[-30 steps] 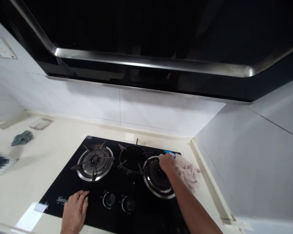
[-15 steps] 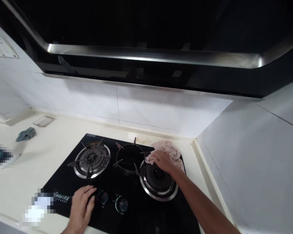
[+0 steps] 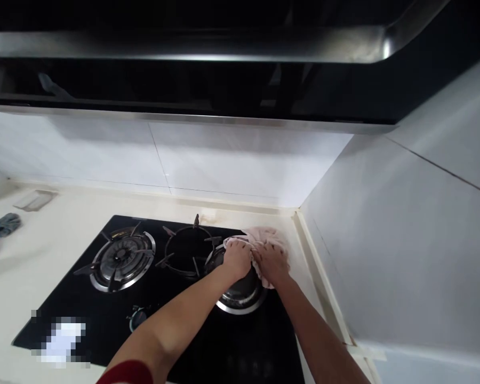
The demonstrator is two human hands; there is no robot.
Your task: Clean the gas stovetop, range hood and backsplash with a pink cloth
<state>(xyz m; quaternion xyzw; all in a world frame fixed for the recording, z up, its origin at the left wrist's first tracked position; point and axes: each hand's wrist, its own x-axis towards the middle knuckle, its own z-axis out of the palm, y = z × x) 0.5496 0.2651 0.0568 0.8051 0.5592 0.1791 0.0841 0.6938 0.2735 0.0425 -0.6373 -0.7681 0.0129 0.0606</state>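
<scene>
A pale pink cloth lies bunched at the back right corner of the black gas stove, partly over the right burner. My left hand grips the cloth's left edge above that burner. Beside it, my right hand is closed on the middle of the cloth. My forearms hide part of the stove front and one knob. The pan support stands loose-looking between the two burners. At the left, the other burner carries its own support prongs.
A dark range hood hangs low over the stove. White wall tiles rise behind and at the right. On the cream counter lie a grey-blue rag and a clear dish. A knob shows near the stove front.
My left hand has moved from the front knobs to the cloth and taken hold of it. My right hand stays on the cloth. The view has shifted to the right.
</scene>
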